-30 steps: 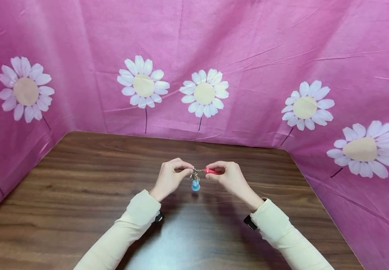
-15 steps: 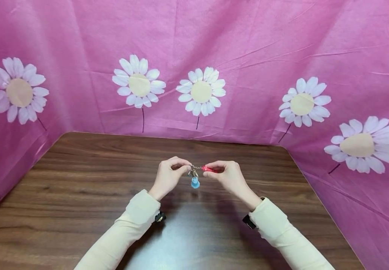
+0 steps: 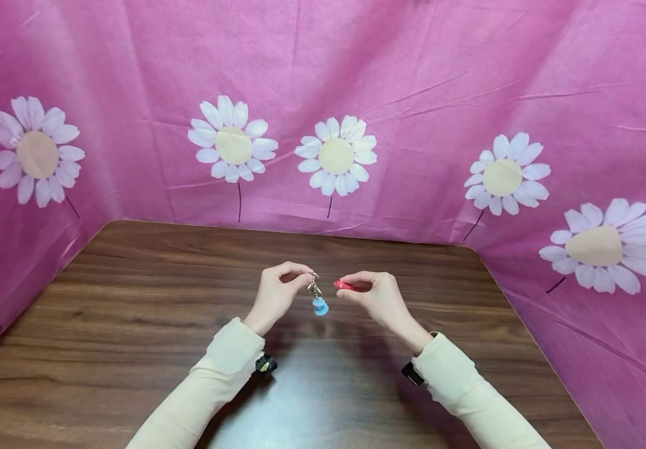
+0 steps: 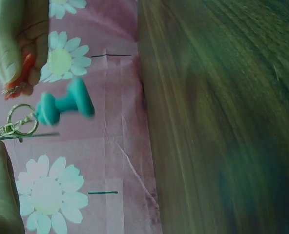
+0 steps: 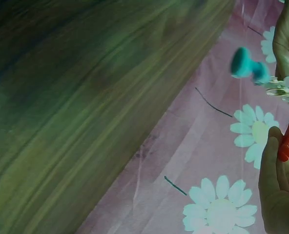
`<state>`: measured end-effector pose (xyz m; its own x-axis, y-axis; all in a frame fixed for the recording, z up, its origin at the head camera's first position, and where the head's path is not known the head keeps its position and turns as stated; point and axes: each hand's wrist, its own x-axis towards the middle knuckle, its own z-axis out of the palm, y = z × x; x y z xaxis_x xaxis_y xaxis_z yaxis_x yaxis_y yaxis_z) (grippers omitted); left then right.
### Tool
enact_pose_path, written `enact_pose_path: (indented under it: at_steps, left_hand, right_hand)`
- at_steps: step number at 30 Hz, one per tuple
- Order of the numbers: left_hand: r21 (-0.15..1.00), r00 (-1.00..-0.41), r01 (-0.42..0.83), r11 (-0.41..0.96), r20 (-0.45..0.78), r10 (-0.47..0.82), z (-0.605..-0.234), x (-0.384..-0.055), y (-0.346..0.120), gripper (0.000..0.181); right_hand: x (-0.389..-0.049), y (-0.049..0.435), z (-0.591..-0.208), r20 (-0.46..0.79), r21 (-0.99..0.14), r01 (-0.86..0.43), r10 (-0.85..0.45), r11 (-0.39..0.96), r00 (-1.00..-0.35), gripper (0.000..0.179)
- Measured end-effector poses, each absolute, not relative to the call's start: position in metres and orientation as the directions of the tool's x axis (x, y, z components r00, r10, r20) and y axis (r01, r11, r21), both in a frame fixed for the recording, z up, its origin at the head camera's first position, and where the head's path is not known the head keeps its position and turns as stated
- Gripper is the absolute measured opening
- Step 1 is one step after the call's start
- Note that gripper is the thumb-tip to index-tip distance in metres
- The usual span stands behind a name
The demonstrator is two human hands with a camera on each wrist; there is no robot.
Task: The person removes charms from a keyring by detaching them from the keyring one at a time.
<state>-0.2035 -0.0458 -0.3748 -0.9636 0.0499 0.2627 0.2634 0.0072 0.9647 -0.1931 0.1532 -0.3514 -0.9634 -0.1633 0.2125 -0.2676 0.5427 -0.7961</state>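
Above the table my left hand (image 3: 274,293) pinches the top of a metal key ring (image 3: 314,287) between thumb and fingers. From its clasp and links dangles a blue spool-shaped keychain charm (image 3: 320,306), tilted in the left wrist view. A second small ring (image 4: 22,119) shows beside the charm there. My right hand (image 3: 381,299) pinches a small red charm (image 3: 343,285) between thumb and fingers, its tip pointing at the key ring. A bit of chain (image 4: 13,89) bunches at that tip. A gap separates the red charm from the ring; the fingers hide much of it.
Below both hands spreads a brown wood-grain table (image 3: 160,299). A pink cloth (image 3: 413,75) printed with white daisies hangs along its back and sides. Each wrist carries a black camera, such as the one at the left cuff (image 3: 265,363).
The chain that stretched from the red charm to the key ring no longer spans them. My left hand has moved slightly left, and the blue charm hangs more to the left.
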Motion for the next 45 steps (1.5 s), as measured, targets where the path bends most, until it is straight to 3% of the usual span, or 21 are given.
enact_pose_path:
  at_steps: [6,16,27,38,45]
  left_hand:
    - [0.968,-0.966,0.253,-0.006,0.253,0.051,-0.378,-0.208,-0.051,0.012]
    - [0.972,-0.972,0.234,-0.014,0.234,0.029,-0.382,-0.2,-0.063,0.014]
    - [0.971,-0.966,0.241,-0.012,0.241,0.089,-0.379,-0.198,-0.068,0.016]
    - [0.966,-0.96,0.259,-0.007,0.258,0.109,-0.38,-0.201,-0.068,0.016]
    - [0.973,-0.967,0.228,-0.017,0.229,0.11,-0.379,-0.199,-0.067,0.015]
  right_hand:
    - [-0.198,0.16,-0.36,0.221,-0.829,-0.259,-0.134,0.496,-0.966,0.024]
    - [-0.207,0.163,-0.378,0.239,-0.842,-0.302,-0.191,0.448,-0.952,0.024]
    - [-0.243,0.159,-0.39,0.163,-0.832,-0.185,-0.087,0.524,-0.983,0.027]
    - [-0.291,0.144,-0.41,0.195,-0.801,-0.241,-0.142,0.548,-0.97,0.025]
    - [-0.317,0.156,-0.422,0.141,-0.792,-0.183,-0.117,0.583,-0.983,0.022]
